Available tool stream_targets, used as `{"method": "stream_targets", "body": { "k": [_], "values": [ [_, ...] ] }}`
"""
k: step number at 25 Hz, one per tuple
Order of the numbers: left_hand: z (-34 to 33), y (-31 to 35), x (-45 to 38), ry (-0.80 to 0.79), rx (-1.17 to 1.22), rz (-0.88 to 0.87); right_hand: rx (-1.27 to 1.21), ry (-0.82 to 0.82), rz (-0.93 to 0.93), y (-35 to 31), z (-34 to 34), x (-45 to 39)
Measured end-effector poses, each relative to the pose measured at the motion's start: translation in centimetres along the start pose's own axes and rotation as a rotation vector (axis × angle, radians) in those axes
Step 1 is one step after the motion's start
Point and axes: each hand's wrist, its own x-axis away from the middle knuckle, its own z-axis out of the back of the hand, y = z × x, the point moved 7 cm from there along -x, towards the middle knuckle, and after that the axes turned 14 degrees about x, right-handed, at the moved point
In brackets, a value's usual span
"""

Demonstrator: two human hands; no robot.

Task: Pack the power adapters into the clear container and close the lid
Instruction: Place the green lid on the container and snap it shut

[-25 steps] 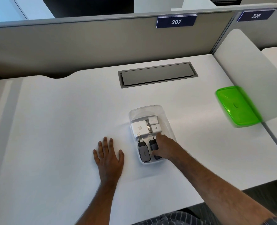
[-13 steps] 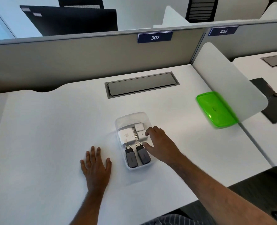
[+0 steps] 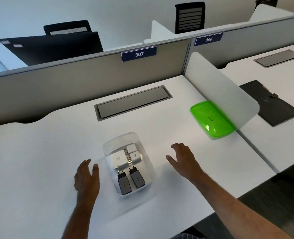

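Observation:
A clear container (image 3: 143,149) stands open on the white desk, in front of me. Inside lie white power adapters (image 3: 124,157) at the far end and two dark grey adapters (image 3: 131,181) side by side at the near end. The green lid (image 3: 211,119) lies apart on the desk at the right, against a white divider. My left hand (image 3: 86,180) rests just left of the container, fingers apart, holding nothing. To the right of the container my right hand (image 3: 183,158) hovers, open and empty, between container and lid.
A grey cable hatch (image 3: 134,101) is set into the desk behind the container. A curved white divider (image 3: 218,87) borders the desk on the right, with a dark folder (image 3: 268,102) beyond it. A partition labelled 307 closes the back.
My right hand has left the adapters in the container and moved right, away from it and toward the lid. The left hand has stayed beside the container. The view has tilted up.

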Motion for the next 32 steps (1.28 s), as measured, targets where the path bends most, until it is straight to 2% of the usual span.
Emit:
{"method": "stream_targets", "body": {
  "k": [4, 11, 17, 27, 32],
  "values": [
    [-1.8, 5.8, 0.2, 0.049, -0.051, -0.169, -0.002, -0.085, -0.069, 4.9, -0.5, -1.1],
    [-11.0, 13.2, 2.0, -0.035, -0.130, -0.342, -0.001, -0.103, -0.117, 12.8, 0.7, -3.3],
    [-19.9, 18.0, 4.2, -0.138, -0.152, -0.384, -0.001, -0.115, -0.119, 18.6, 1.4, -5.2],
    [-34.8, 23.4, 6.2, -0.344, -0.178, -0.376, 0.006, -0.031, -0.148, 28.5, 3.1, -8.8],
    [-41.4, 25.7, 6.9, -0.536, -0.110, -0.267, -0.033, 0.002, -0.198, 32.5, 3.0, -11.4]
  ]
}}
